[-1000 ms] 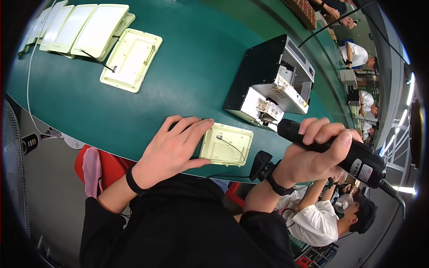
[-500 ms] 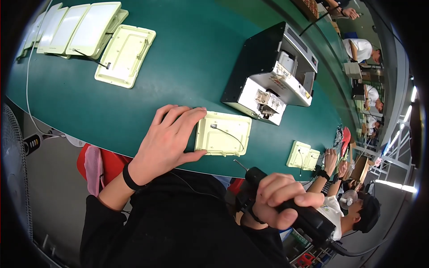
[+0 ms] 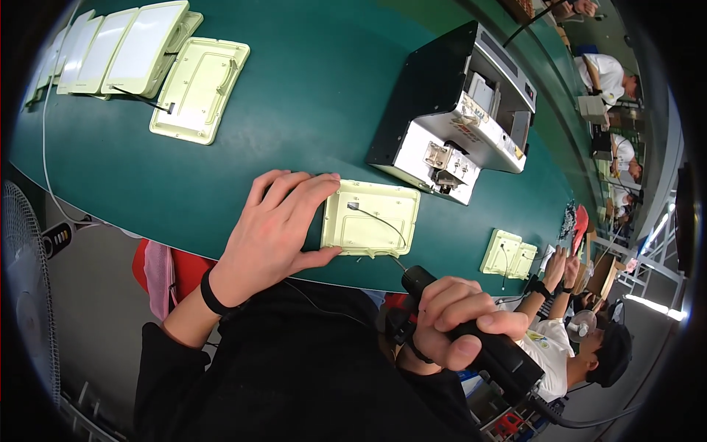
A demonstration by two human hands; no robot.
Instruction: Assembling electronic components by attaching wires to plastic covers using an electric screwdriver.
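My left hand [image 3: 274, 230] grips the left side of a pale yellow-green plastic housing [image 3: 377, 193], fingers at the far corner and thumb at the near one. The shallow housing lies flat with its inside up, and a thin black cable [image 3: 383, 223] curves across it. In my right hand [image 3: 460, 313] is a black corded electric screwdriver [image 3: 509, 366], fingers wrapped round its body. Its thin bit points at the housing's near edge, right of the middle; whether it touches I cannot tell. A small dark speck, perhaps a screw, lies beside that edge.
Just beyond the housing stands a black and silver machine [image 3: 423, 96]. White-faced panels [image 3: 143, 44] lean in a row at far left, beside another open housing [image 3: 200, 92]. Smaller housings [image 3: 501, 250] lie to the right, near a co-worker's hands [image 3: 560, 269]. A fan [image 3: 29, 287] is at left.
My right hand has brought the screwdriver's bit up to the housing's near edge. My left hand keeps its hold. The whole view has shifted slightly.
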